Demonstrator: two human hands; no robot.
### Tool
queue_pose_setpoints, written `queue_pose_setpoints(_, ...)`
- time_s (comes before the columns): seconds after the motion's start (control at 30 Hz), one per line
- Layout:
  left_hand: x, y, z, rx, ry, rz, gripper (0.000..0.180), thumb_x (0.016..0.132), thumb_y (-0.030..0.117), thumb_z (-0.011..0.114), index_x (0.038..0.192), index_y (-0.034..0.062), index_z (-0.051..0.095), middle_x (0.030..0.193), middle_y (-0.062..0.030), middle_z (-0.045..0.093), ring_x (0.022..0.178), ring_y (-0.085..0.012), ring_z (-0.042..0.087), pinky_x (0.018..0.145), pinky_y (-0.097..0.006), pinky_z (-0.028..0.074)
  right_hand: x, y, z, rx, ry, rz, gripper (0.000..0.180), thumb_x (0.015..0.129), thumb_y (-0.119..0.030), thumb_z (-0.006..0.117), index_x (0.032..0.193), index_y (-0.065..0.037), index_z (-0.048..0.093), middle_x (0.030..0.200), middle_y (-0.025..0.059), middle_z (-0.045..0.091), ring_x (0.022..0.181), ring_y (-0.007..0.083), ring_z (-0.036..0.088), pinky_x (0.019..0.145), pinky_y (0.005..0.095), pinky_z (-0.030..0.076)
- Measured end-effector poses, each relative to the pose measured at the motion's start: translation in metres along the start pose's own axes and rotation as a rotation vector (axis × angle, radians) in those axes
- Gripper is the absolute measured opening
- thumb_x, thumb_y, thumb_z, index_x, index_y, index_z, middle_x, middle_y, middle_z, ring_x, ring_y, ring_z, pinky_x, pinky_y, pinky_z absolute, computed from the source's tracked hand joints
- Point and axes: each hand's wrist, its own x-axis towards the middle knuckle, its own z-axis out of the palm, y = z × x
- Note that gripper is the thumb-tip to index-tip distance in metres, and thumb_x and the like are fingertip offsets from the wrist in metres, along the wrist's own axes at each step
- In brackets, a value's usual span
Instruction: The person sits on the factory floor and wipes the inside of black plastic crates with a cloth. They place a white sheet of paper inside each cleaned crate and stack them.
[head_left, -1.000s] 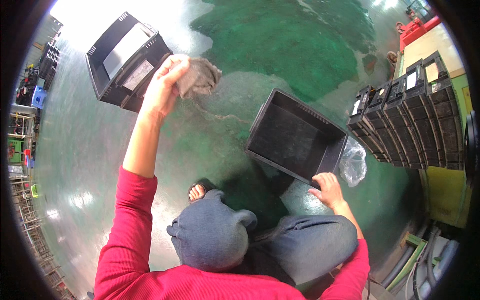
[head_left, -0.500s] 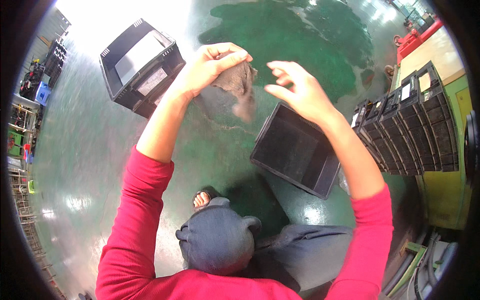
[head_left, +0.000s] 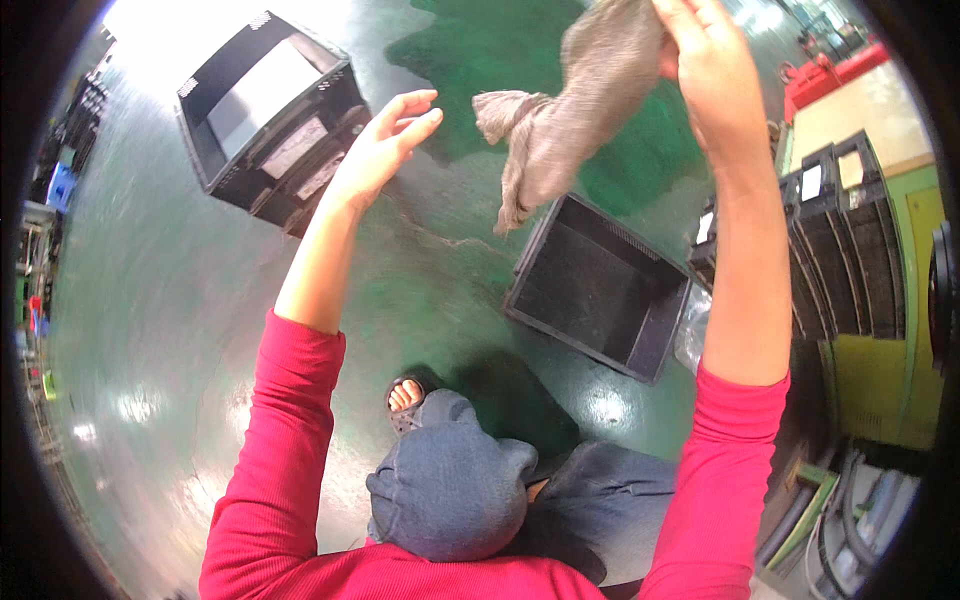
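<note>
Green floor [head_left: 150, 330] is carrying everything here; it's looking glossy, w/ light glaring off it at upper left & a darker green patch [head_left: 500, 50] showing at top centre. An open black crate [head_left: 598, 290] is sitting directly on it right of centre, inside dark, nothing visible in it. A second black crate [head_left: 268, 110] is sitting at upper left, well apart from the 1st, w/ pale sheets lying in it. A row of black crates [head_left: 830, 250] is standing along the right edge, just beside a yellow-green structure [head_left: 880, 390]. A sandalled foot [head_left: 405, 395] is resting on the floor at lower centre, near the 1st crate's corner.
</note>
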Motion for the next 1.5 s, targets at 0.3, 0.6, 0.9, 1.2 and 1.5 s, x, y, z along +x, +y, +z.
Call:
queue_pose_setpoints(0.3, -0.007, -0.148, 0.166, 0.287, -0.277, 0.01, 0.075, 0.082, 0.04, 0.064, 0.137, 0.0037, 0.029, 0.133, -0.0233, 0.039, 0.119, -0.0324, 0.045, 0.098, -0.04, 0.038, -0.034, 0.0, -0.058, -0.578, 0.187, 0.223, 0.023, 0.094, -0.025, 0.051, 0.099, -0.004, 0.059, 0.089, 0.0019, 0.059, 0.084, 0.0079, 0.053, 0.079, 0.0215, 0.04)
queue_pose_setpoints(0.6, -0.04, -0.16, 0.224, 0.42, -0.08, -0.037, 0.058, 0.092, 0.023, 0.048, 0.141, 0.0094, 0.02, 0.125, -0.023, 0.045, 0.108, -0.0404, 0.05, 0.087, -0.045, 0.044, -0.317, 0.19, -0.092, -0.821, -0.406, 0.941, 0.047, 0.08, -0.026, 0.064, 0.116, 0.001, 0.049, 0.122, 0.0273, 0.046, 0.115, 0.0399, 0.044, 0.097, 0.0431, 0.037)
queue_pose_setpoints(0.9, -0.032, -0.165, 0.232, 0.296, -0.03, 0.001, 0.054, 0.092, 0.023, 0.046, 0.141, 0.0101, 0.025, 0.116, -0.022, 0.048, 0.106, -0.038, 0.049, 0.088, -0.041, 0.042, -0.377, 0.221, 0.065, -0.641, -1.063, 0.519, 0.053, 0.088, -0.017, 0.034, 0.138, 0.002, 0.028, 0.148, 0.0207, 0.015, 0.138, 0.0345, 0.008, 0.111, 0.0443, 0.015)
queue_pose_setpoints(1.2, -0.037, -0.149, 0.236, 0.212, -0.131, -0.166, 0.055, 0.092, 0.017, 0.048, 0.142, 0.0115, 0.026, 0.123, -0.0199, 0.046, 0.111, -0.0326, 0.048, 0.095, -0.037, 0.037, -0.426, 0.245, -0.063, -1.169, -0.559, 1.236, 0.049, 0.086, -0.011, 0.038, 0.129, 0.011, 0.034, 0.141, 0.0287, 0.026, 0.134, 0.0386, 0.021, 0.109, 0.0442, 0.02)
queue_pose_setpoints(1.5, -0.031, -0.153, 0.236, 0.306, -0.181, -0.13, 0.059, 0.089, 0.013, 0.05, 0.142, 0.0154, 0.024, 0.117, -0.021, 0.048, 0.106, -0.0361, 0.05, 0.091, -0.039, 0.04, -0.383, 0.245, 0.046, -0.729, -0.871, 0.56, 0.057, 0.08, -0.013, 0.047, 0.136, -0.008, 0.037, 0.149, 0.012, 0.018, 0.126, 0.0278, 0.04, 0.1, 0.0386, 0.038)
